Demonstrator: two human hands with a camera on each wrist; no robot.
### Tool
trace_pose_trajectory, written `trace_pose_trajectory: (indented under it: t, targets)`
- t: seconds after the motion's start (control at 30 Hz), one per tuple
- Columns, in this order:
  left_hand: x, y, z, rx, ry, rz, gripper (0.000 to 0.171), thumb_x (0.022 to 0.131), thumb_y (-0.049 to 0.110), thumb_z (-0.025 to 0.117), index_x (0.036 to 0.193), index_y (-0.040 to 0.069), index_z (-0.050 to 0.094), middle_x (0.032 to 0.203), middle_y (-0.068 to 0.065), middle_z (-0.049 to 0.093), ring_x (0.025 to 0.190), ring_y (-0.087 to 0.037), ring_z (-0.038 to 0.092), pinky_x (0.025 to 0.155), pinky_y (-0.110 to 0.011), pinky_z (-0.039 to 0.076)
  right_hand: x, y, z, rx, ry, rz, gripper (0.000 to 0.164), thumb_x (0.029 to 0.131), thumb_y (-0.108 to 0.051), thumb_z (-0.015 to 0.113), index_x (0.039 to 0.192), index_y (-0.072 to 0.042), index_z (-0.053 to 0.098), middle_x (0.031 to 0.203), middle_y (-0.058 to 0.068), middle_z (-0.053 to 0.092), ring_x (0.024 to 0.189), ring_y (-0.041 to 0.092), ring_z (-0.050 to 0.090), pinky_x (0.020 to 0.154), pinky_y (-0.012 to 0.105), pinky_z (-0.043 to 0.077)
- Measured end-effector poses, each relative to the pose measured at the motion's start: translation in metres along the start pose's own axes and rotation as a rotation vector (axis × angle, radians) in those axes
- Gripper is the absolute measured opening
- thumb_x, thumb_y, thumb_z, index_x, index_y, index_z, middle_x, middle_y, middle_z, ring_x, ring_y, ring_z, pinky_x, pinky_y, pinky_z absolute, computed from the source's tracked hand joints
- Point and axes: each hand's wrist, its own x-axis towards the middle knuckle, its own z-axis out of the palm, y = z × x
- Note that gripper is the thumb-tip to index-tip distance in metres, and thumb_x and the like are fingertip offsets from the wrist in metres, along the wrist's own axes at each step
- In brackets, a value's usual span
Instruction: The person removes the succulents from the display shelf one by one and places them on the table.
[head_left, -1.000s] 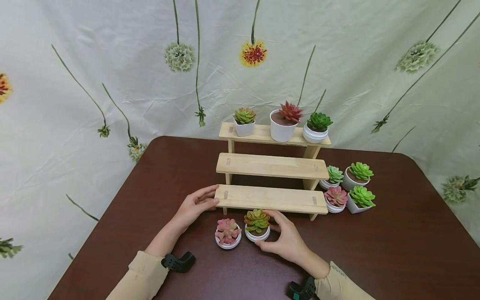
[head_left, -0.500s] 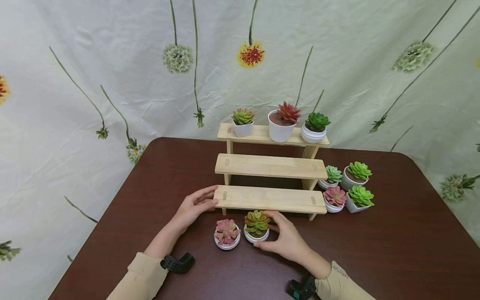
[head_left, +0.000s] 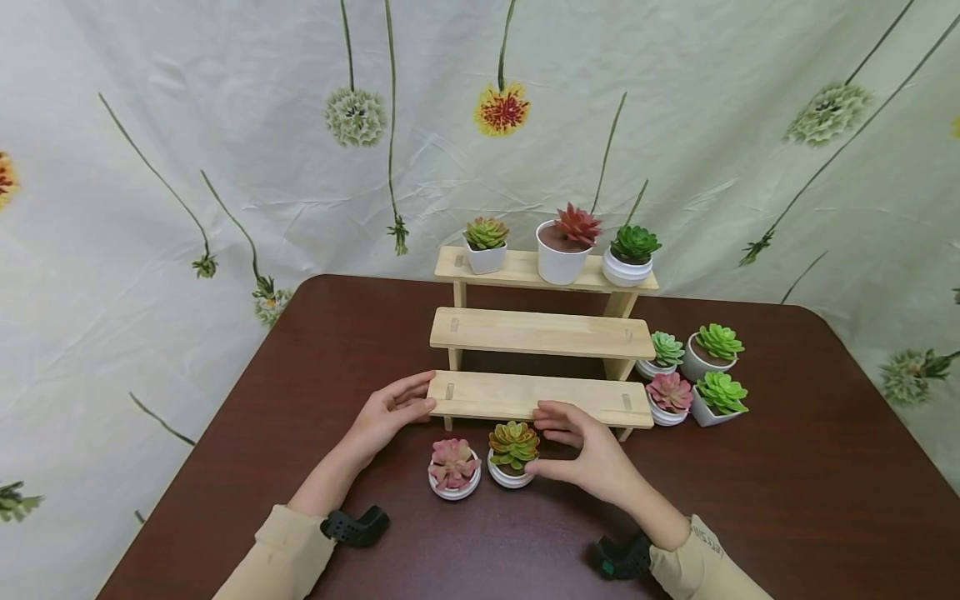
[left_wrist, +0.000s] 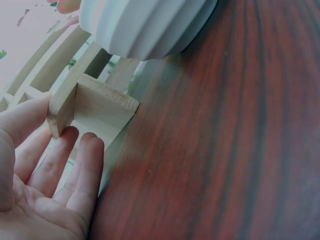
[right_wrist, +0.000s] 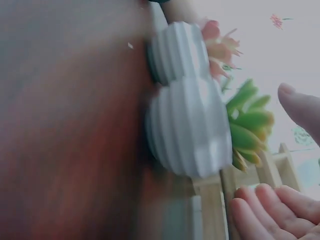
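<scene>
A three-step wooden plant stand (head_left: 540, 395) stands mid-table. My left hand (head_left: 386, 419) grips the left end of its lowest shelf; in the left wrist view the thumb lies on one side of the board (left_wrist: 64, 107) and fingertips on the other. My right hand (head_left: 592, 454) is spread just right of a potted succulent (head_left: 513, 446) with green, brown-tipped leaves. The right wrist view shows its fingers apart from the ribbed white pot (right_wrist: 190, 130), holding nothing. Left of that plant sits a pink succulent (head_left: 453, 467) in a similar white pot.
On the top shelf stand a small green succulent (head_left: 486, 242), a red one (head_left: 566, 246) and a dark green one (head_left: 632, 252). Several potted succulents, one of them pink (head_left: 670, 397), cluster at the stand's right side. A floral cloth (head_left: 225, 125) hangs behind the brown table (head_left: 810, 467).
My right hand has let go of the green-brown succulent's pot and drawn back a little to the right, fingers spread. The left hand keeps its grip on the stand.
</scene>
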Motion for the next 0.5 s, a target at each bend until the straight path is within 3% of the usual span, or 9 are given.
trace_pose_trajectory:
  t: [0.33,0.5]
  targets:
    - [0.0,0.0,0.0,0.005,0.002,-0.004,0.051,0.089,0.014,0.066,0.136,0.003,0.048,0.132,-0.023,0.05,0.103,-0.015,0.06,0.083,-0.032,0.053,0.017,-0.01,-0.029,0.013,0.178,-0.027,0.063,0.074,-0.003,0.079,0.128,0.004,0.049,0.122,0.024,0.056,0.109,0.035,0.057,0.092,0.031,0.047]
    - [0.0,0.0,0.0,0.003,-0.002,0.0,0.051,0.089,0.013,0.065,0.136,0.002,0.048,0.132,-0.023,0.05,0.103,-0.015,0.061,0.083,-0.032,0.053,0.03,-0.016,-0.044,-0.006,0.252,-0.026,0.064,0.075,-0.003,0.078,0.13,0.005,0.047,0.126,0.022,0.053,0.113,0.031,0.055,0.094,0.028,0.045]
